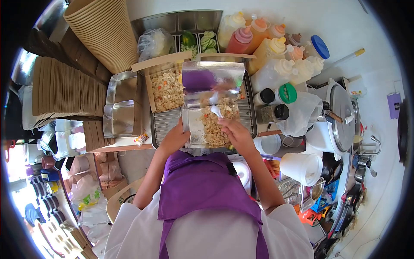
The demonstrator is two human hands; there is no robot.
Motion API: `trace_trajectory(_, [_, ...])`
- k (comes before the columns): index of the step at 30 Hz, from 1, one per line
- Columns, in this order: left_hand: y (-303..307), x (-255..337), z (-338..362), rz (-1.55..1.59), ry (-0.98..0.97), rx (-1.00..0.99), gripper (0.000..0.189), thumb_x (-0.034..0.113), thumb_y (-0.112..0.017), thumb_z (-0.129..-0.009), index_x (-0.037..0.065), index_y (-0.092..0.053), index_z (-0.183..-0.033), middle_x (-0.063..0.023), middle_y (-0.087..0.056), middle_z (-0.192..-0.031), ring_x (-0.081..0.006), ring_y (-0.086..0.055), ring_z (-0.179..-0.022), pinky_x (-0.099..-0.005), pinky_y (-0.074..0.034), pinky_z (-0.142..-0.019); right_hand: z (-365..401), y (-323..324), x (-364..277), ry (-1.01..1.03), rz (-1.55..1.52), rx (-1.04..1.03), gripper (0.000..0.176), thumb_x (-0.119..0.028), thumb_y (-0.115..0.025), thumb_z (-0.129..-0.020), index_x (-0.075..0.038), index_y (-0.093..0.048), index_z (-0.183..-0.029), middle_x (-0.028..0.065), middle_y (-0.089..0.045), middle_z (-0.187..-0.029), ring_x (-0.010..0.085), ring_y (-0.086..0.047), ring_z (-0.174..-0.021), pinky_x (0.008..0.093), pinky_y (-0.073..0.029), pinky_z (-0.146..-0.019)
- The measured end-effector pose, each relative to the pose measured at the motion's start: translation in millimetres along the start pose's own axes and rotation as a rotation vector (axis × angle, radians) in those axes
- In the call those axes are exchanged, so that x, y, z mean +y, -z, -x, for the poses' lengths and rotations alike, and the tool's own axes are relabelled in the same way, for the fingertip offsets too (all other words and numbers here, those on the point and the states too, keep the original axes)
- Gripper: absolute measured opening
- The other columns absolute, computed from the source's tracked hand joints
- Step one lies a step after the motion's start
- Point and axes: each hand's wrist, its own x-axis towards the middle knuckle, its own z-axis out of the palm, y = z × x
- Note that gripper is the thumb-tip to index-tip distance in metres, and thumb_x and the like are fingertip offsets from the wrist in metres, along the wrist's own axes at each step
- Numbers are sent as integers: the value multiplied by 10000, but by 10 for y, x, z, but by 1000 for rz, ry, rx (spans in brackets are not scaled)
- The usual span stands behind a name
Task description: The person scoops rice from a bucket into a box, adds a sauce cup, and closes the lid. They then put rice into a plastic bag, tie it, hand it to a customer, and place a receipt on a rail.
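In front of me a foil-lined takeaway box (196, 127) stands on a wire rack, its shiny lid (212, 77) raised. Fried rice (214, 133) fills its right part, while bare foil shows on the left. My left hand (176, 134) is closed on the box's left edge, thumb near the rim. My right hand (235, 134) is closed, its fingers over the rice beside a white plastic spoon (216, 111). The spoon's lower part is hidden by rice and fingers. A second open box of fried rice (167, 91) sits just behind on the left.
A wire cooling rack (166, 123) lies under the boxes. Left are empty foil-lined boxes (120, 118), stacked flat cartons (64, 88) and paper bowls (101, 32). Sauce bottles (269, 71) and shakers (286, 93) crowd the right, near a rice cooker (338, 118). Cucumber slices (208, 42) stand behind.
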Motion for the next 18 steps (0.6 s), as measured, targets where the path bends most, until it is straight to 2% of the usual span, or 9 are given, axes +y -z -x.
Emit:
trace_trajectory(3, [31, 44, 14, 27, 8, -37, 596, 180, -463, -806, -10, -298, -1347, -291, -614, -939, -400, -618, -842, -432, -467, -780, 16, 51, -82, -8, 12, 20, 230, -86, -617, -854, -68, -593, -1083, 105, -643, -1050, 292, -632, -915, 344, -521, -763])
trace_trajectory(6, [72, 192, 44, 22, 132, -78, 595, 180, -460, -805, 1, -299, -1349, -278, -614, -960, -382, -621, -869, -415, -469, -784, 67, 99, -170, -48, 14, 25, 245, -89, -629, -844, -69, -589, -1085, 106, -642, -1038, 296, -632, -905, 352, -523, -752])
trace_trajectory(9, [57, 173, 40, 37, 50, -56, 598, 178, -457, -803, 20, -298, -1358, -255, -622, -962, -368, -630, -827, -409, -475, -768, 140, 17, -93, -24, 56, 24, 264, -74, -632, -834, -63, -585, -1094, 111, -641, -1026, 298, -634, -893, 356, -524, -744])
trace_trajectory(13, [75, 232, 56, 57, 77, -73, 604, 172, -457, -802, 35, -294, -1367, -236, -626, -955, -347, -633, -757, -401, -479, -739, 240, 108, -181, -25, 70, 93, 279, -44, -624, -828, -54, -583, -1104, 119, -643, -1011, 292, -636, -885, 354, -527, -730])
trace_trajectory(15, [116, 353, 84, 82, 140, -115, 605, 165, -457, -800, 34, -293, -1368, -225, -628, -951, -333, -631, -728, -393, -480, -725, 377, 125, -201, -85, 94, 78, 279, -35, -617, -830, -54, -584, -1106, 120, -646, -1003, 286, -641, -867, 349, -528, -727])
trace_trajectory(18, [55, 168, 31, 64, 80, -71, 598, 155, -458, -800, 35, -301, -1365, -209, -626, -932, -292, -626, -696, -376, -480, -692, 486, 143, -121, -165, 55, 79, 286, -26, -609, -832, -60, -586, -1115, 118, -653, -982, 283, -650, -835, 348, -530, -713])
